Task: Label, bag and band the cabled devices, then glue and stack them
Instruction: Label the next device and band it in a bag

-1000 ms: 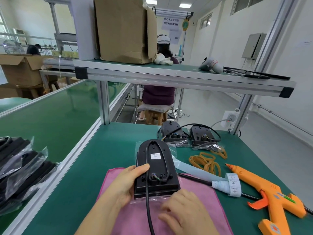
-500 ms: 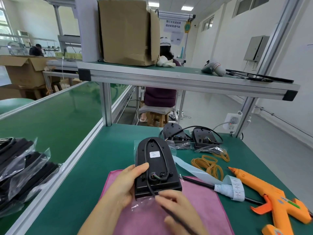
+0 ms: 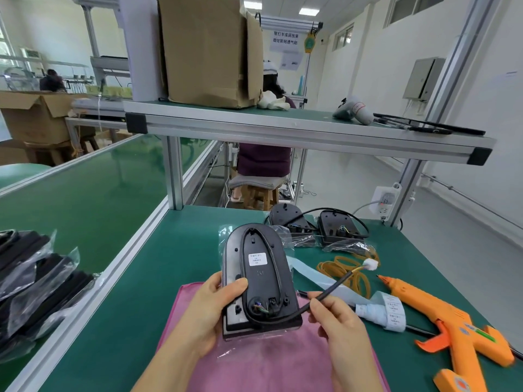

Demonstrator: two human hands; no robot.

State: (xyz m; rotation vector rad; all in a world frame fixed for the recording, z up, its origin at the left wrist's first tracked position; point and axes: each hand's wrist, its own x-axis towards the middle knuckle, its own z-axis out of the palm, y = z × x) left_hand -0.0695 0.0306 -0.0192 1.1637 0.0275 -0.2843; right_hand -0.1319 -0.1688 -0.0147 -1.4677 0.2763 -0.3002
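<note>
l hand holds device, r hand pinches cable.

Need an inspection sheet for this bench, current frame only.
Surface: green table, pink cloth at the near edge.
Job's things: labelled device over a clear bag; two more devices at the back; rubber bands, glue gun, label roll on the right.
Clutter: bagged stack on the left belt.
Hands: left hand grips the device; right hand pinches the cable.
Cables: held cable runs round the device's back; white plug free.
Surroundings: cardboard box on the shelf; seated person behind.
</note>
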